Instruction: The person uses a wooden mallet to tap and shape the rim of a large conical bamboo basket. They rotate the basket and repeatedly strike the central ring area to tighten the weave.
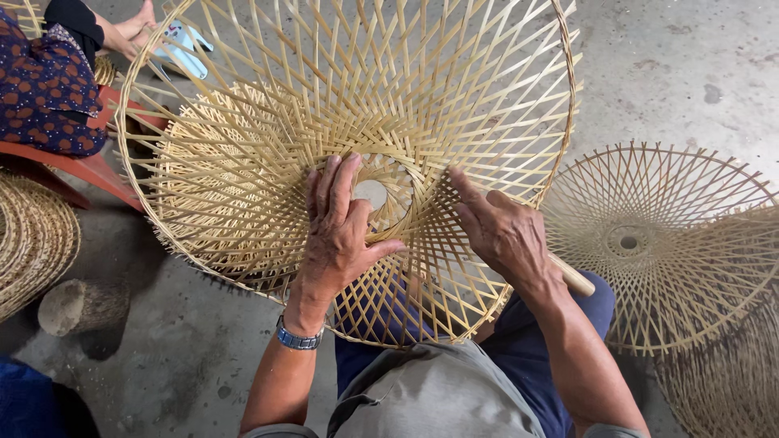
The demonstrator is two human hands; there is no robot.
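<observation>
A large conical frame of woven bamboo strips (454, 89) rests on my lap, its inside facing me. My left hand (339, 231) lies flat on the weave just left of the small round opening at the centre (375, 193), thumb spread toward the right. My right hand (501, 231) presses its fingers on the strips right of that opening. A wooden handle (573, 276) sticks out behind my right wrist. Whether that hand grips it is hidden. A wristwatch sits on my left wrist.
A second woven bamboo frame (649, 243) lies on the concrete floor to the right, with more below it. Another person in patterned clothes (45, 81) sits on a red stool at upper left. A stack of frames (32, 235) and a short log (77, 307) are at left.
</observation>
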